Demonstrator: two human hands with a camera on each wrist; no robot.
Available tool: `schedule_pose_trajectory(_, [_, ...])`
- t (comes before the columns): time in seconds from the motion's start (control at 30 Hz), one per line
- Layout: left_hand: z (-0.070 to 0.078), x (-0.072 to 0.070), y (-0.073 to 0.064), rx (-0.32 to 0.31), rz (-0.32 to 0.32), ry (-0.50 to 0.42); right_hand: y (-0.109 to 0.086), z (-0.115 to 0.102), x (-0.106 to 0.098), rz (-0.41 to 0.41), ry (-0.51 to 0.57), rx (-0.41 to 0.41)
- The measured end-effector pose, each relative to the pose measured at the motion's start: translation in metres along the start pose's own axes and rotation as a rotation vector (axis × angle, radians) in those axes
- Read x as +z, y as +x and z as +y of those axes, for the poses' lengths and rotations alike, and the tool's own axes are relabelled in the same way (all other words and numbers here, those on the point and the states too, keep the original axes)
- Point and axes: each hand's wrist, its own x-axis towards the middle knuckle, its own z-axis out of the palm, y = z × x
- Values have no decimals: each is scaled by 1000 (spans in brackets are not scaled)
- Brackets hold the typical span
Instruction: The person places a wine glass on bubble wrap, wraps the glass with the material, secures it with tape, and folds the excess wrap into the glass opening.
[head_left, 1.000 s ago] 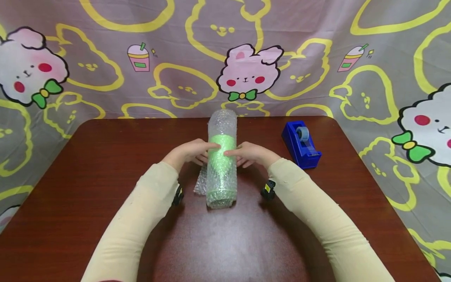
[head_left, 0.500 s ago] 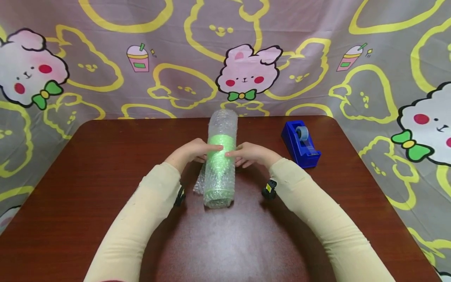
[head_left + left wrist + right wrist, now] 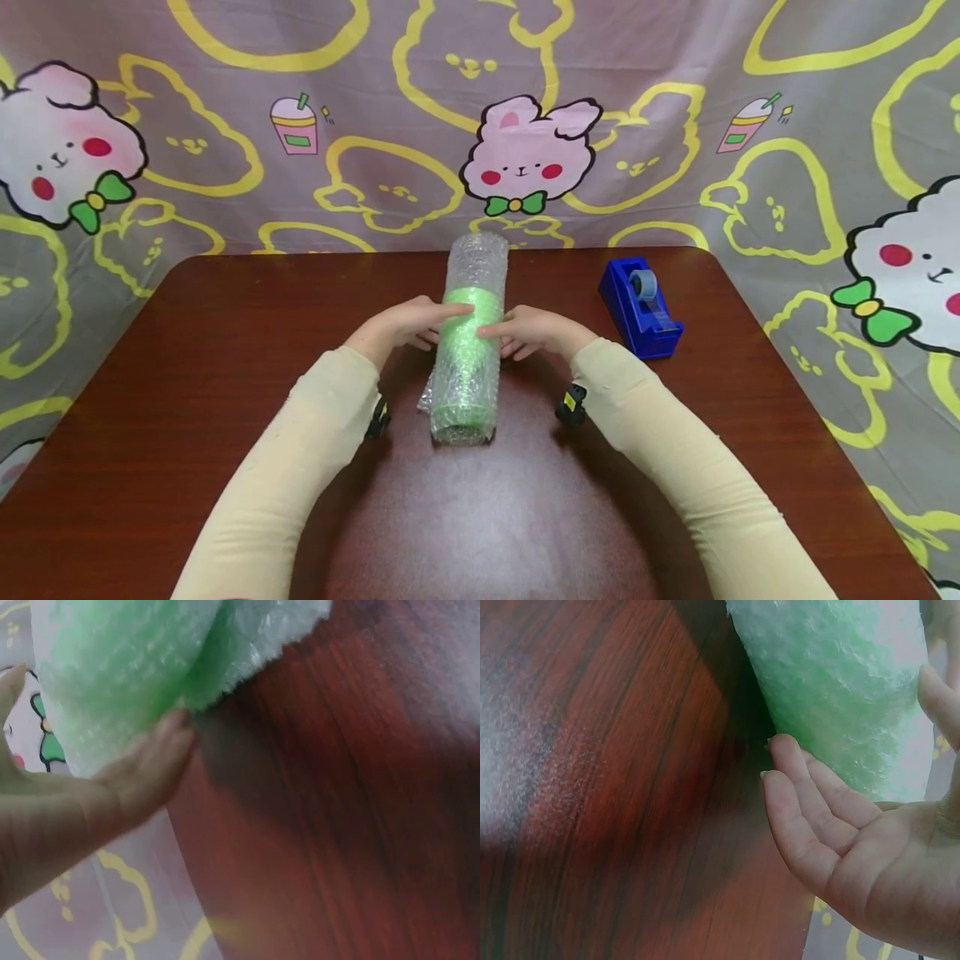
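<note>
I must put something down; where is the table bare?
Bare table: left of the left hand; between the sleeves, before the roll; right of the dispenser. Crowded: the middle, where left hand and right hand hold the roll.

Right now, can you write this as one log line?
left hand: holds bubble-wrapped green cylinder | right hand: holds its other side | blue plastic tape dispenser: untouched on red-brown wood-grain table

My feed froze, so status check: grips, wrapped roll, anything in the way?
Left grip and right grip on bubble-wrapped roll, one each side. Loose wrap flap pokes out left. Tape dispenser off right, nothing seen blocking.
</note>
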Motion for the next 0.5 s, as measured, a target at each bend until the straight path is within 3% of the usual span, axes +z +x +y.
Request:
schedule_pose_trajectory(0.13, [5,6,-2,-9,76,110,0,-1,0,1,-14,-7])
schedule_pose_trajectory(0.23, [7,9,-2,-10,125,145,0,-1,0,0,-16,-3])
schedule_pose_trajectory(0.37, [8,8,-2,-19,153,140,0,-1,-1,-4,5,2])
schedule_pose_trajectory(0.5, [5,5,0,-23,148,69,1,0,-1,-10,16,-5])
